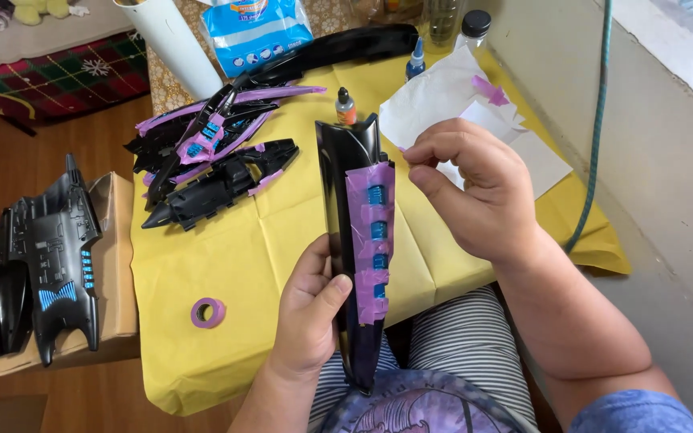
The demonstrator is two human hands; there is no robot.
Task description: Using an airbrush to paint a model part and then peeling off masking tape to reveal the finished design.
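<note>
My left hand [308, 309] grips a long glossy black plastic panel [337, 172] upright over my lap, thumb across its lower front. Purple masking tape [369, 240] runs down the panel's right side, with several small blue patches showing through gaps. My right hand [475, 188] is curled at the panel's upper right edge, fingertips pinched at the top of the purple tape.
A yellow cloth [226, 265] covers the table. On it lie more black parts with purple tape [214, 160], a purple tape roll [208, 312], small bottles [346, 107] and white paper sheets [443, 100]. A black shell with blue marks [50, 256] rests on a cardboard box at left.
</note>
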